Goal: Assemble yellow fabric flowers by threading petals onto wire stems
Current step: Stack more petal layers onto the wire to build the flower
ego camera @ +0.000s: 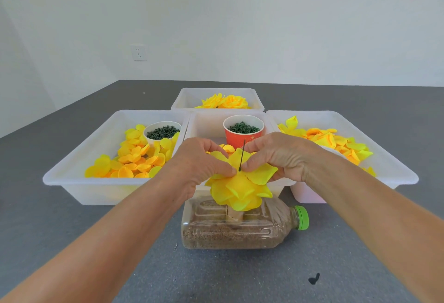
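- Half-built yellow flower [240,188], layered petals stacked on a thin dark wire stem [242,156]; held just above a clear bottle [236,228] lying on its side, green-capped, filled with brown grain.
- Wire tip standing up out of the topmost petal layer, between the two hands.
- Left hand [201,165], left of the wire: thumb and fingertips pinching the petal layer close beside the stem.
- Right hand [281,156], right of the wire: fingers curled, gripping the same layer from the opposite side.
- Step in hand, by judgement: seating a freshly threaded petal layer down the wire onto those below.
- Next move, by judgement: even pressure from both sides to slide the layer down without tearing its centre hole; then another piece threaded on.
- Behind the flower: red paper cup [243,132] of dark green rings in a centre tray.
- Left of the flower: white tray [79,173] of loose yellow petals, with a white cup [162,132] of green pieces.
- Right of the flower: tray [394,170] of larger petals.
- Farthest behind: tray [217,98] holding finished yellow flowers.
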`<move>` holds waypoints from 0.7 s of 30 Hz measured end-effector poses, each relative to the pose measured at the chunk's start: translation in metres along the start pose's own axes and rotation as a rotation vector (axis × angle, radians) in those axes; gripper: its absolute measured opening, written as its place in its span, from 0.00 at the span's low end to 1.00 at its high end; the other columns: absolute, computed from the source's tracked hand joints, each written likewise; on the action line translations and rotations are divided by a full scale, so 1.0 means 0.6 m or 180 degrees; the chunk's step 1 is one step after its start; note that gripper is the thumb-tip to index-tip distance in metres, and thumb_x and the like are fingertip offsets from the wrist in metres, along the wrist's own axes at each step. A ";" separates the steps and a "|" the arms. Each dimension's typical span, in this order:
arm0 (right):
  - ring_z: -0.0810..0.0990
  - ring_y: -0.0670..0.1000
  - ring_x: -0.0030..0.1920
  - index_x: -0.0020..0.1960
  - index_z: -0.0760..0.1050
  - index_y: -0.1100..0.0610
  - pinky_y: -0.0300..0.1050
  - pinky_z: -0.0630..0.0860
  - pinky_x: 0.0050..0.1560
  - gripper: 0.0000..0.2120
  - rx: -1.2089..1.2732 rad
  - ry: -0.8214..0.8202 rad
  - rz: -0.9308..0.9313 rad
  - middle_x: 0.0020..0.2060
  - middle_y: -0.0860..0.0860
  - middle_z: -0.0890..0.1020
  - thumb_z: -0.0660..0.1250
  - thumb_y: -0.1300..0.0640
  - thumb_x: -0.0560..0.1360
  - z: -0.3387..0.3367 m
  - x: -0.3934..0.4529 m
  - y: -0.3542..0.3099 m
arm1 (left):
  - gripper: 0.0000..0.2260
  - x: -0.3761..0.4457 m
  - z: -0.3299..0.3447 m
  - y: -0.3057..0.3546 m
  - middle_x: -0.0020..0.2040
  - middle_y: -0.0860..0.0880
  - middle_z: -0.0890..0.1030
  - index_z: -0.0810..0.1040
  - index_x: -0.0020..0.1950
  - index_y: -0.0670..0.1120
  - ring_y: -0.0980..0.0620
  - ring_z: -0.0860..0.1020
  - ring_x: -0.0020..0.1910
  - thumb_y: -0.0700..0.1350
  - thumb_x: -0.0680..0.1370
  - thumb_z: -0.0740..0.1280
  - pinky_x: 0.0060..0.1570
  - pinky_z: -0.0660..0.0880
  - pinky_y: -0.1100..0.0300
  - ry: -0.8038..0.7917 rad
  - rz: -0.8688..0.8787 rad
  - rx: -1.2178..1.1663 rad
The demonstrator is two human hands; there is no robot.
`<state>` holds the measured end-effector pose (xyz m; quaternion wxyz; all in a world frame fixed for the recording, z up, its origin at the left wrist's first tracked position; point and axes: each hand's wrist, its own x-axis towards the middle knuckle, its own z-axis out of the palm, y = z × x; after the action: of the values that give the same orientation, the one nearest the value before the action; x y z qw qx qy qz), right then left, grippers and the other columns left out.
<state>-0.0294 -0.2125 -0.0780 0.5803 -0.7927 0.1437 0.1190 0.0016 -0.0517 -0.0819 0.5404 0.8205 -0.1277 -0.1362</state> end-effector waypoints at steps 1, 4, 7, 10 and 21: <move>0.80 0.56 0.51 0.57 0.78 0.58 0.47 0.79 0.47 0.19 -0.0063 0.0049 -0.0005 0.54 0.58 0.81 0.72 0.68 0.67 0.001 -0.001 0.000 | 0.13 0.000 0.001 -0.001 0.36 0.53 0.72 0.81 0.46 0.44 0.57 0.70 0.34 0.36 0.64 0.78 0.24 0.66 0.69 0.0015 0.0015 0.0053; 0.78 0.58 0.56 0.59 0.77 0.57 0.46 0.78 0.44 0.23 -0.0152 0.0138 -0.0001 0.57 0.58 0.79 0.74 0.67 0.66 0.004 -0.001 0.001 | 0.13 0.000 0.002 -0.004 0.41 0.53 0.74 0.81 0.45 0.45 0.59 0.71 0.38 0.37 0.63 0.78 0.31 0.67 0.64 0.0029 0.0040 0.0139; 0.78 0.58 0.57 0.59 0.77 0.57 0.48 0.79 0.47 0.23 -0.0149 0.0152 0.0014 0.57 0.58 0.79 0.74 0.67 0.65 0.004 -0.001 -0.001 | 0.13 0.001 0.002 -0.006 0.44 0.52 0.75 0.81 0.44 0.46 0.59 0.71 0.40 0.38 0.63 0.78 0.33 0.67 0.63 0.0090 0.0118 0.0283; 0.77 0.58 0.57 0.59 0.77 0.57 0.52 0.78 0.54 0.24 -0.0168 0.0154 0.0015 0.56 0.58 0.79 0.74 0.67 0.65 0.005 -0.001 -0.002 | 0.14 0.001 0.001 -0.007 0.44 0.55 0.74 0.81 0.45 0.46 0.62 0.71 0.41 0.39 0.62 0.79 0.32 0.67 0.65 0.0069 0.0178 0.0358; 0.78 0.58 0.55 0.59 0.77 0.56 0.52 0.79 0.52 0.26 -0.0223 0.0222 -0.0069 0.53 0.57 0.80 0.77 0.67 0.62 0.007 -0.002 0.001 | 0.15 0.000 -0.001 -0.005 0.49 0.50 0.77 0.80 0.45 0.48 0.52 0.75 0.52 0.42 0.61 0.79 0.44 0.73 0.60 0.0040 0.0418 0.0878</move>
<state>-0.0304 -0.2086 -0.0792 0.5480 -0.8178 0.1510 0.0899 0.0020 -0.0501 -0.0844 0.4311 0.8776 -0.1953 -0.0766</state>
